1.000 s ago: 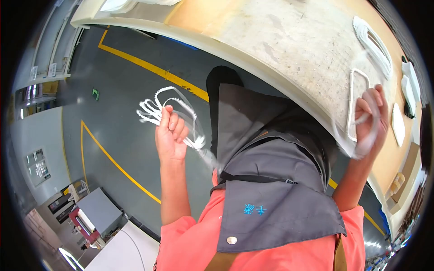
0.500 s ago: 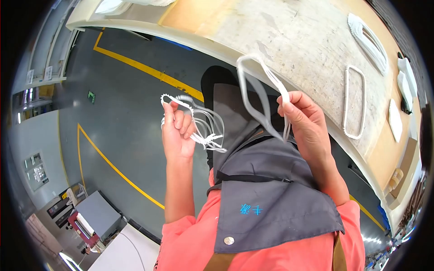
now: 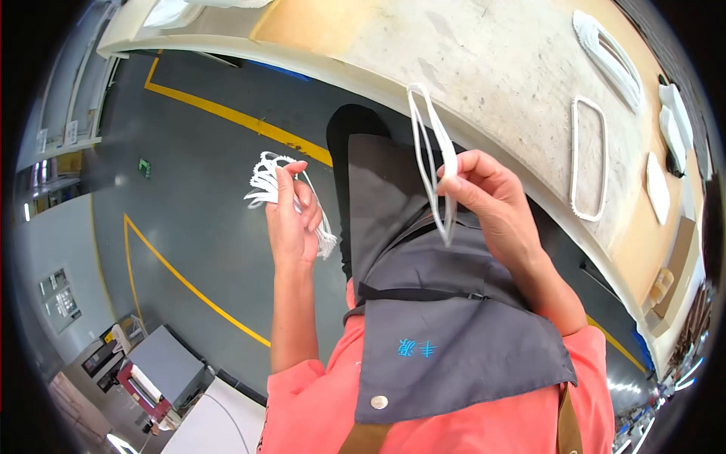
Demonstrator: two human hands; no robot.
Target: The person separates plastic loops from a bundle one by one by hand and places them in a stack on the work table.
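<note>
My left hand (image 3: 293, 216) is closed on a bundle of thin white loops (image 3: 265, 180), which fan out to the left of the fingers and hang down on the right. White loops (image 3: 425, 144) are pinched between the thumb and fingers of my right hand (image 3: 484, 189), standing up and dangling in front of the grey apron. A gap separates the two hands. On the table (image 3: 484, 68) a single white rectangular loop (image 3: 575, 163) lies flat, with a stack of white loops (image 3: 611, 64) beyond it.
White pieces (image 3: 671, 129) with something black, and a white oval piece (image 3: 656, 189), lie at the table's right side. An open cardboard box (image 3: 674, 280) is near its right end. More white pieces (image 3: 172, 13) lie at the upper left. The table edge runs beyond my right hand.
My right hand has moved left from over the table with its loops, which have since narrowed. My left hand's bundle has swung and now fans out leftward.
</note>
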